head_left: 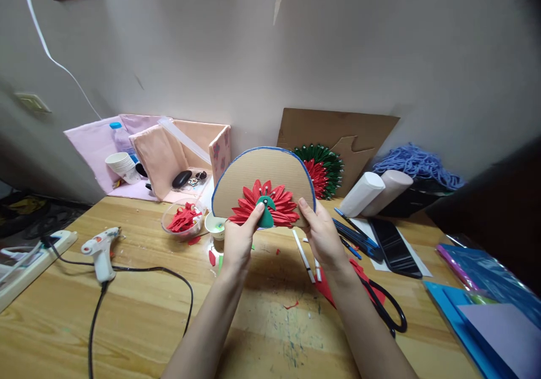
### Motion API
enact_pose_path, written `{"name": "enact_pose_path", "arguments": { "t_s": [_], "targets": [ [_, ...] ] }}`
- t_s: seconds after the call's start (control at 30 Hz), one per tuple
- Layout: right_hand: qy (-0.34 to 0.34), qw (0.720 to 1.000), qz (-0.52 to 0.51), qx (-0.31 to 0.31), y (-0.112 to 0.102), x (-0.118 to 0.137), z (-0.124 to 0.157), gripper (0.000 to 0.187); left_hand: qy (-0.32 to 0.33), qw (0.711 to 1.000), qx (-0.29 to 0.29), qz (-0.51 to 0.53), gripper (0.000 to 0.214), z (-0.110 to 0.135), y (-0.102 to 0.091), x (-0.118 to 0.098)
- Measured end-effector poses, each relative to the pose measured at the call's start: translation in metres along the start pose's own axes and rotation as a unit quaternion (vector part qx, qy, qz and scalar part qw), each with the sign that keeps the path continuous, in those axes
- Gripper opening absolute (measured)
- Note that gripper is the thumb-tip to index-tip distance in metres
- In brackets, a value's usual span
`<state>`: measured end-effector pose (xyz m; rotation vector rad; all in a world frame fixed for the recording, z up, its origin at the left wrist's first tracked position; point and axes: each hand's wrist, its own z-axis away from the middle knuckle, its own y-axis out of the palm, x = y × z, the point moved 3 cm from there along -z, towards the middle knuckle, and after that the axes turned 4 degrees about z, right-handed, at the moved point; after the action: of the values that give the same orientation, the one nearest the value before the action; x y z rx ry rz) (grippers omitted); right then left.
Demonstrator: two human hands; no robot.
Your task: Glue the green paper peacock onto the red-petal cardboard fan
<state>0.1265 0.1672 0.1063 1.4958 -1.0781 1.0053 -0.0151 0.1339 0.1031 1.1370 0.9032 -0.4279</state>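
Observation:
Both hands hold up a half-round cardboard piece (266, 167) with a blue edge, above the table. Red pointed petals (285, 205) fan across its lower middle. A green bird-shaped cutout (266, 215) with a small eye lies over the petals. My left hand (240, 238) grips the bottom edge, its thumb on the green cutout. My right hand (323, 229) grips the lower right edge, thumb on the front. The fingers behind the cardboard are hidden. Black-handled scissors (397, 311) and red material (325, 289) lie beside my right forearm.
A glue gun (101, 252) with a black cord stands at left. Behind are a bowl of red scraps (182, 221), a paper cup (215, 228) and fabric-covered boxes (156, 164). A phone (395, 246), white rolls (363, 193) and blue sheets (454, 317) lie at right.

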Motion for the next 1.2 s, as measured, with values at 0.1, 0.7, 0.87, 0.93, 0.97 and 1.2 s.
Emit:
{"name": "enact_pose_path", "arguments": {
  "t_s": [0.1, 0.7, 0.87, 0.93, 0.97, 1.2],
  "targets": [
    [0.003, 1.000, -0.004, 0.010, 0.000, -0.001, 0.000, 0.037, 0.015, 0.999, -0.004, -0.028, 0.029, -0.004, -0.005, 0.002],
    [-0.310, 0.842, 0.439, -0.052, -0.021, 0.033, 0.003, 0.009, 0.052, 0.968, 0.121, -0.215, 0.037, -0.012, -0.008, -0.021],
    [-0.345, 0.803, 0.484, 0.046, -0.017, 0.036, 0.004, 0.009, 0.044, 0.937, 0.172, -0.302, 0.032, -0.014, -0.010, -0.022],
    [-0.350, 0.795, 0.490, 0.066, -0.016, 0.037, 0.004, 0.010, 0.044, 0.930, 0.191, -0.310, 0.030, -0.014, -0.010, -0.020],
    [-0.352, 0.793, 0.492, 0.072, -0.016, 0.037, 0.004, 0.010, 0.042, 0.928, 0.199, -0.313, 0.029, -0.014, -0.010, -0.020],
    [-0.380, 0.764, 0.509, 0.111, -0.020, 0.038, 0.005, 0.009, 0.028, 0.922, 0.211, -0.323, 0.031, -0.011, -0.008, -0.019]
  ]
}}
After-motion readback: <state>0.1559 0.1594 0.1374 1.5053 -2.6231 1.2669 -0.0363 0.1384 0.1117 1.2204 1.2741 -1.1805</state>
